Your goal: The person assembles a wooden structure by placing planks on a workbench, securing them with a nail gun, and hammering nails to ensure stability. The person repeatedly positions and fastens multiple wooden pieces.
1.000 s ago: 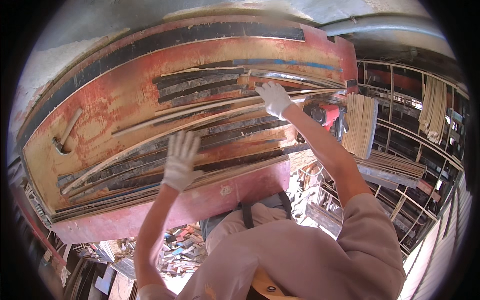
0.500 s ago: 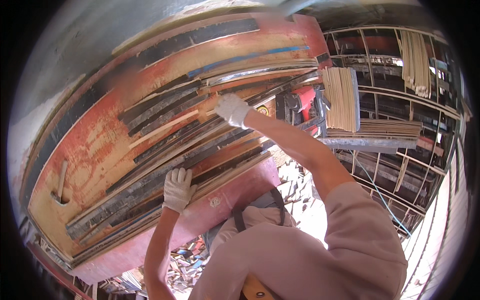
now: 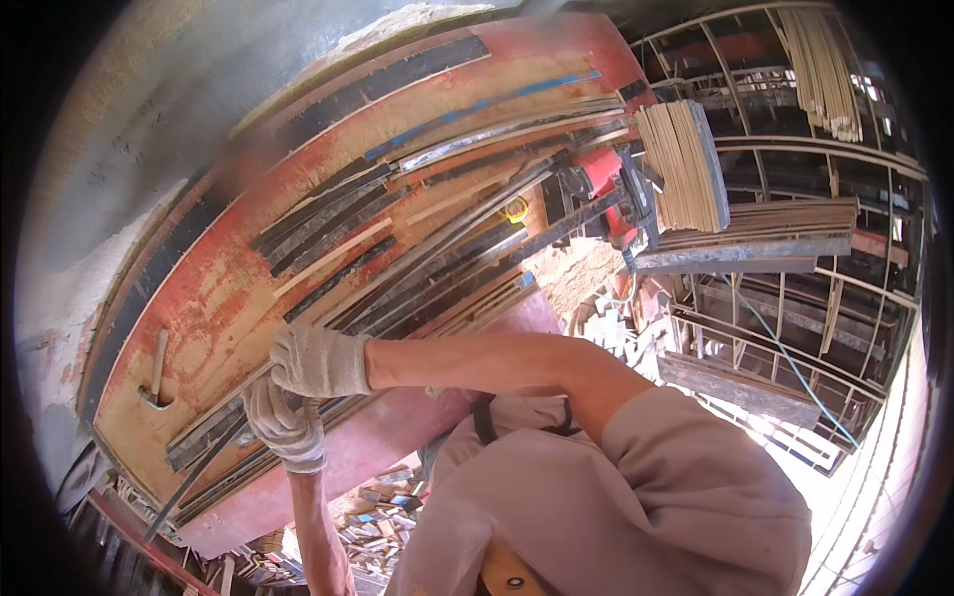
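Observation:
Both my hands wear pale knitted gloves and are together over the near left part of a long red and tan workbench (image 3: pixel 199 328). My left hand (image 3: pixel 283 425) is closed round a thin dark wood strip (image 3: pixel 194 479), whose end slants down past the bench's left front edge. Right above it, touching, my right hand (image 3: pixel 318 360) is curled with the fingers bent; it seems to grip the same strip, though the gloves hide the contact. Long dark-faced wood strips (image 3: pixel 437 273) lie along the bench beyond and beside my hands.
A hammer (image 3: pixel 157 368) lies at the bench's left. Toward the right end are a yellow tape measure (image 3: pixel 515 210) and a red power saw (image 3: pixel 601 174). Stacked strips (image 3: pixel 681 164) stand past it, near a metal rack (image 3: pixel 785 149). Wood offcuts (image 3: pixel 383 517) litter the floor below.
My right hand has come left and nearer from the middle of the bench to meet the left. My left hand has moved left and down. A thin strip now sticks out from them.

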`<state>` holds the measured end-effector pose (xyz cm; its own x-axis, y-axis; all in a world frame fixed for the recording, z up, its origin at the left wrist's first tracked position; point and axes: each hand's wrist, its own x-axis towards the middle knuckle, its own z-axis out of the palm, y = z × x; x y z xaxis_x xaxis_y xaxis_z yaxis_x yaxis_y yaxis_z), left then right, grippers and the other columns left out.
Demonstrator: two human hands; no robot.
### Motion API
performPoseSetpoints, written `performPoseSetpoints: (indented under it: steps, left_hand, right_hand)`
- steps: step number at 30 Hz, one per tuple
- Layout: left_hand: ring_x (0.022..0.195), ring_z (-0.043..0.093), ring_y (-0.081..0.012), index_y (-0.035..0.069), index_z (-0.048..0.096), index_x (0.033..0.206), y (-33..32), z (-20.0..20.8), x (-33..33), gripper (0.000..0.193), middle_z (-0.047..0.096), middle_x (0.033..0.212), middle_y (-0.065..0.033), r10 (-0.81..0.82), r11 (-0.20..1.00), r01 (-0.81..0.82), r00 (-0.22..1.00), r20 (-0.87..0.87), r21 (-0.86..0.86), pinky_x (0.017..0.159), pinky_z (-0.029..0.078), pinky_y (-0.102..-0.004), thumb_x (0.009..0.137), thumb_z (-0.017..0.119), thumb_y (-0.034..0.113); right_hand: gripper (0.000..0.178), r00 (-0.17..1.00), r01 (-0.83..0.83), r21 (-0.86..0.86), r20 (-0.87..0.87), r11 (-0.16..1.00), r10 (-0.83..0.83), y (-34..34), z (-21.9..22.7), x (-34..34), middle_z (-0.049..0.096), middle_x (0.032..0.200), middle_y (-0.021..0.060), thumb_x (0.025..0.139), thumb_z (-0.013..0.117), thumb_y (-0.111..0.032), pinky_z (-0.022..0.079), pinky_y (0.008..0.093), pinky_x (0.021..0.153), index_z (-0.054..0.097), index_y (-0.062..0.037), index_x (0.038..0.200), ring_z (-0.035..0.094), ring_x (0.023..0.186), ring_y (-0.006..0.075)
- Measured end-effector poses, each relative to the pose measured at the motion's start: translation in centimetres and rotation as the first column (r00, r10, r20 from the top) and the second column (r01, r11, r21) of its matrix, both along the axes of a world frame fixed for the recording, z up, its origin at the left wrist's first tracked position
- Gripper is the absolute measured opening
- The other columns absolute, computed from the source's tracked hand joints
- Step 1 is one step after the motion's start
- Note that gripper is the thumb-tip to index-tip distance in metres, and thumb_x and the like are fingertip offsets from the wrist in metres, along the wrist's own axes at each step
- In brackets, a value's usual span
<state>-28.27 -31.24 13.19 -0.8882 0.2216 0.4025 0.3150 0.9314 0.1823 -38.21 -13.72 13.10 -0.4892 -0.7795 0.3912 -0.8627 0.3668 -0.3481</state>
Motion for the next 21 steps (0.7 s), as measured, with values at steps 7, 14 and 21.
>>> performPoseSetpoints:
  steps: [7, 14, 21]
  left_hand:
    - [0.089, 0.063, -0.0370, 0.009, 0.066, 0.113, -2.2, 3.3, 6.2, 0.028, 0.062, 0.102, -0.0124, -0.027, 0.999, 0.028, 0.997, 0.072, -0.016, 0.079, 0.053, -0.0501, 0.092, 0.083, 0.017]
    - [0.095, 0.064, -0.0349, 0.012, 0.069, 0.110, -5.0, 1.4, 14.7, 0.039, 0.067, 0.103, -0.0099, 0.040, 0.989, -0.053, 0.995, 0.092, 0.138, 0.082, 0.053, -0.0481, 0.077, 0.084, -0.002]
    - [0.099, 0.065, -0.0348, 0.012, 0.071, 0.105, -6.3, -3.6, 17.1, 0.029, 0.069, 0.105, -0.0099, 0.178, 0.978, -0.198, 0.956, 0.233, 0.069, 0.085, 0.054, -0.0475, 0.080, 0.083, 0.001]
  right_hand:
    - [0.015, 0.965, -0.022, 0.270, 0.257, 0.963, -0.051, 8.6, 2.4, 3.6, 0.067, 0.092, 0.0103, 0.089, 0.071, -0.024, 0.055, 0.0469, 0.080, 0.066, -0.0102, 0.092, 0.068, 0.092, 0.0302]
    - [0.025, 0.931, 0.290, 0.572, 0.018, 0.767, -0.365, 40.0, 1.1, 6.8, 0.070, 0.099, 0.0091, 0.089, 0.073, -0.021, 0.051, 0.0477, 0.087, 0.069, -0.0146, 0.113, 0.067, 0.099, 0.0318]
    - [0.030, 0.925, 0.338, 0.597, -0.068, 0.728, -0.374, 43.3, -4.6, 12.4, 0.071, 0.107, 0.0046, 0.098, 0.068, -0.029, 0.050, 0.0467, 0.095, 0.067, -0.0171, 0.125, 0.066, 0.107, 0.0282]
